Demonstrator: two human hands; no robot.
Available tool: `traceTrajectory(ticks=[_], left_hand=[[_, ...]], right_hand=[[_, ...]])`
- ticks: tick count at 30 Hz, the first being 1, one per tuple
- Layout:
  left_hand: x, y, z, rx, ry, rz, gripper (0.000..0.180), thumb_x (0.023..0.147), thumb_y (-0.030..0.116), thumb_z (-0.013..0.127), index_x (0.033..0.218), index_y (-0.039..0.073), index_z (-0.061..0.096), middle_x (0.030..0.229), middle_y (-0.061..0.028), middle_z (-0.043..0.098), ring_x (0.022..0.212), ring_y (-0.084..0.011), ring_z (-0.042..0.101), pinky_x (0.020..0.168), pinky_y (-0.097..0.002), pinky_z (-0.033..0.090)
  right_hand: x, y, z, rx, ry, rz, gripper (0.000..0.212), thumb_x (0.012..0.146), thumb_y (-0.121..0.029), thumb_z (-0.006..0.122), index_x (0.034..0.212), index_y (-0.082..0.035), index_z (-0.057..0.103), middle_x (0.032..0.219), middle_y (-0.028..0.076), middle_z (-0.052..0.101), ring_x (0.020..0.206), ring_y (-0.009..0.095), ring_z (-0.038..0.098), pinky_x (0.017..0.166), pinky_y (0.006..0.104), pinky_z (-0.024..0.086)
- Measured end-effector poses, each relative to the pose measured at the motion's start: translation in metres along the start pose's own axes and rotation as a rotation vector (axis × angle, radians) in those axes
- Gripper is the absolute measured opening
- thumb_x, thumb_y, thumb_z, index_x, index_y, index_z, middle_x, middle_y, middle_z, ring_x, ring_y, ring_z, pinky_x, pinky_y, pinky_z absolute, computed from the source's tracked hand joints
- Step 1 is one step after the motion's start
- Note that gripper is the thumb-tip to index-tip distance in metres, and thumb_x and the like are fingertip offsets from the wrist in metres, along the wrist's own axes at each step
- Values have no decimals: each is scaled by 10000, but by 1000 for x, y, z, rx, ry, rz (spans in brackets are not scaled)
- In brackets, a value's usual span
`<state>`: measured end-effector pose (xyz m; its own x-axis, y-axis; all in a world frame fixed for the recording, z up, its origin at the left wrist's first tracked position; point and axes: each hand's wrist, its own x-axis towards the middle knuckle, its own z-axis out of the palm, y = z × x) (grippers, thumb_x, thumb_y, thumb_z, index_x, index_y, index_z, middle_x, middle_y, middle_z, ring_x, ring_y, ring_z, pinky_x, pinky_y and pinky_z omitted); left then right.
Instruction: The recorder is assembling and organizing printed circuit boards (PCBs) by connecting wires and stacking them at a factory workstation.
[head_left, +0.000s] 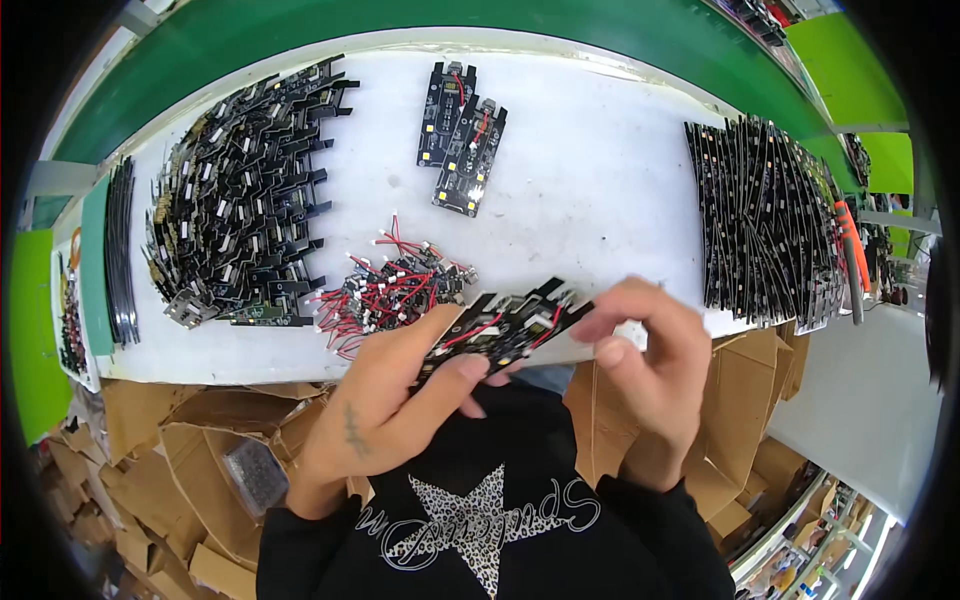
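My left hand (pixel 375 405) is closed around a few black circuit boards (pixel 505 335) with short red wires, held tilted above the near edge of the table. Its thumb lies across their lower face. Close to the boards' right end is my right hand (pixel 660 355), with its thumb and forefinger apart and nothing visible between them. Whether a fingertip touches the boards is hard to make out. Just beyond my left hand lies a loose pile of small connectors with red wires and white plugs (pixel 385 295). Farther back, two wired boards (pixel 468 165) overlap on the table.
A large stack of black boards (pixel 240 200) covers the left of the white table (pixel 590 170). Another row of boards (pixel 765 220) stands at the right, beside an orange-handled tool (pixel 853 250). Thin black strips (pixel 121 250) sit far left. Open cardboard boxes (pixel 200 440) are below the table edge.
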<state>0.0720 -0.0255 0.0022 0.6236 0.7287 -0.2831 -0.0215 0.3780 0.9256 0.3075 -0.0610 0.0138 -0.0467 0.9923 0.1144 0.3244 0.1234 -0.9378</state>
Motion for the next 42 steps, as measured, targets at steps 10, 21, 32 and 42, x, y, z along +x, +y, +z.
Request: traceTrajectory(ticks=[10, 21, 32, 42], left_hand=[[-19, 14, -25, 549, -23, 173, 351, 814, 39, 719, 1156, -1, 649, 877, -118, 706, 707, -214, 675, 635, -290, 507], [-17, 13, -35, 629, -28, 285, 335, 750, -5, 750, 1081, 2, 701, 802, -120, 693, 641, -215, 652, 582, -286, 473], [-36, 16, -53, 328, -24, -8, 380, 743, -13, 742, 1113, -52, 665, 794, -94, 707, 647, -105, 651, 600, -236, 480], [-43, 7, -54, 89, 51, -136, 498, 837, 10, 727, 1292, -36, 529, 833, -60, 677, 622, -96, 619, 561, -236, 488]], right_hand=[[39, -3, 1, 106, -615, 46, 119, 761, -85, 716, 781, 0, 636, 688, 67, 610, 576, 185, 580, 531, 286, 434], [40, 4, 17, 123, -651, 3, 80, 708, -54, 676, 708, -7, 611, 612, 59, 566, 492, 189, 555, 453, 270, 406], [50, 14, 10, 309, -662, 48, 92, 785, -26, 715, 872, 5, 713, 763, 77, 684, 690, 139, 643, 618, 261, 481], [56, 12, 31, -7, -211, -133, 139, 770, 22, 700, 909, 17, 699, 785, 78, 676, 723, 135, 620, 686, 252, 472]])
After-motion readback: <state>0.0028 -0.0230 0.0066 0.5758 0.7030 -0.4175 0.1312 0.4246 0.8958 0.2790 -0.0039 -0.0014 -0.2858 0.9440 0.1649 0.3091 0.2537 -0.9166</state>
